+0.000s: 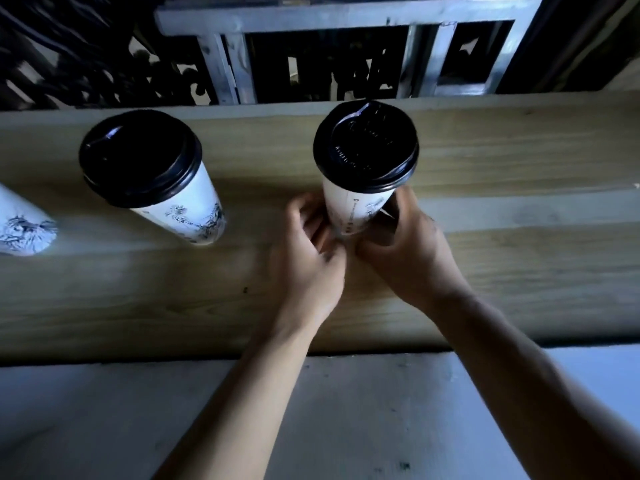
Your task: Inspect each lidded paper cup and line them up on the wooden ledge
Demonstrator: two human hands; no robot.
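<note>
Wood ledge (485,271), cup (353,206) upright, lid (365,145) up, both hands gripping base

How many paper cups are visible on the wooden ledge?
3: one held by both hands, one standing to its left, one cut off at the left edge. More may be out of view.

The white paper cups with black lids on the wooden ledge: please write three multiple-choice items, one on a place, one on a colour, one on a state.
1. Where is the white paper cup with the black plastic lid that the hands hold?
A. right of the other full cup
B. left of it
C. on the floor

2. What colour are the lids?
A. white
B. black
C. red

3. How is the held cup gripped?
A. by the lid
B. one hand only
C. both hands near its base

Answers: 1 A, the other lidded cup stands to its left on the light wooden ledge; 2 B, both lids are black; 3 C, left hand and right hand curl round its lower part.
</note>
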